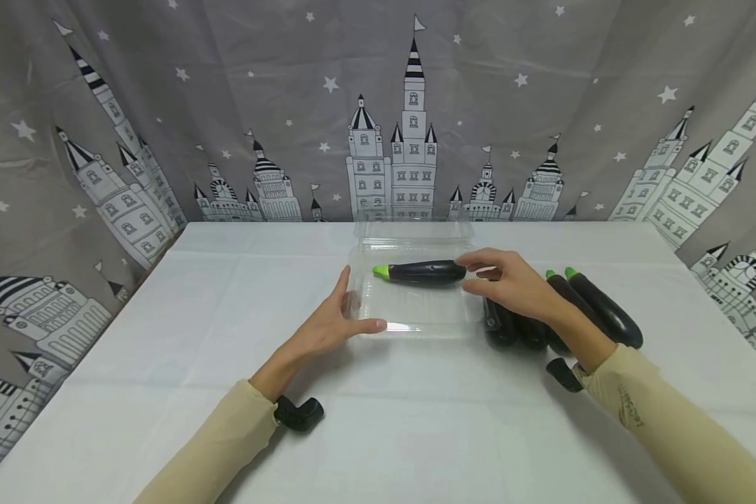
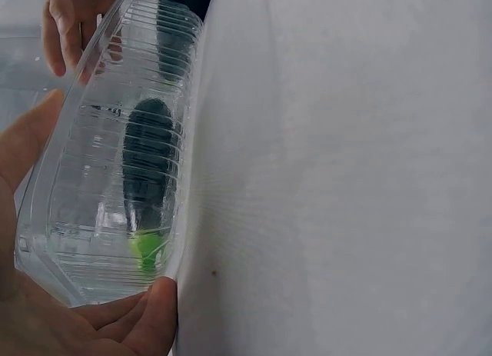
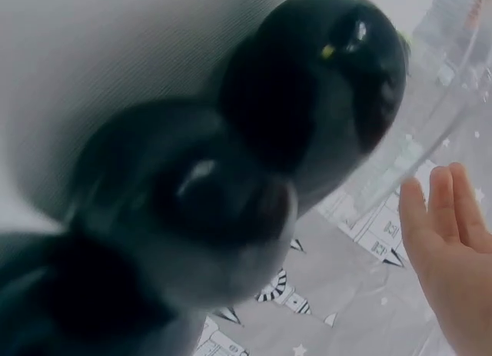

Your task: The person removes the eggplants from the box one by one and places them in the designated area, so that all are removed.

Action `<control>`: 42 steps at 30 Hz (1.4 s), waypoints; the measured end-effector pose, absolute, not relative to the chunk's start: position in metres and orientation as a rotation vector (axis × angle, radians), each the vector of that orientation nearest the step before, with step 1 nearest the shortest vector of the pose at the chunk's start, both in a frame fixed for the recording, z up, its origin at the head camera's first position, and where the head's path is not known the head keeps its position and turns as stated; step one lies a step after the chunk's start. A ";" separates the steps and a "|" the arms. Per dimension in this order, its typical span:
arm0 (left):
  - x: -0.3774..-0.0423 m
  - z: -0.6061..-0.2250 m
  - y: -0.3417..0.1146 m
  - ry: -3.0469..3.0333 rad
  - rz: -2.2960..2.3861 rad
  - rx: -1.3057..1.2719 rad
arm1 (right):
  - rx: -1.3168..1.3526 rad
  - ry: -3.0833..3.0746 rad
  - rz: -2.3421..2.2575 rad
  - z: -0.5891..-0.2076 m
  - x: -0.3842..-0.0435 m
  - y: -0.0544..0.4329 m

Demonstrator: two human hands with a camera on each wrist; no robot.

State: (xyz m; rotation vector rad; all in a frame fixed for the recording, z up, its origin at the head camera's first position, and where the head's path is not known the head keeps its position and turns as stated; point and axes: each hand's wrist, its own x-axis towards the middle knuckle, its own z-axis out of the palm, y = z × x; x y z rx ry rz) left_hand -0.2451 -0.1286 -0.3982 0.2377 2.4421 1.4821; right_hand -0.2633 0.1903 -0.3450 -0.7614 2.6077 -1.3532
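A dark eggplant [image 1: 425, 271] with a bright green stem lies sideways in a clear plastic container [image 1: 416, 318]. At the container's near left corner, my left hand [image 1: 324, 325] holds the walls, thumb along the front and fingers around the left end. The left wrist view shows those fingers [image 2: 150, 321] bent against the ribbed side. My right hand [image 1: 510, 283] hovers over the container's right edge, by the eggplant's blunt end. Its fingers [image 3: 442, 206] are extended in the right wrist view, with nothing seen in them.
Several more eggplants [image 1: 605, 308] lie on the white table [image 1: 416, 420] right of the container, partly under my right forearm. The container's lid [image 1: 416, 229] stands back at its far side. Behind the table hangs a grey castle-print curtain [image 1: 491, 91].
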 end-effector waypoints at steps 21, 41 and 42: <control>-0.246 -0.399 -0.128 2.429 1.504 0.250 | -0.734 2.674 -1.289 -0.358 -0.299 0.139; -0.245 -0.398 -0.128 2.449 1.475 0.249 | -0.806 2.685 -1.071 -0.370 -0.305 0.130; -0.245 -0.398 -0.128 2.449 1.479 0.249 | -0.814 2.669 -1.073 -0.370 -0.305 0.130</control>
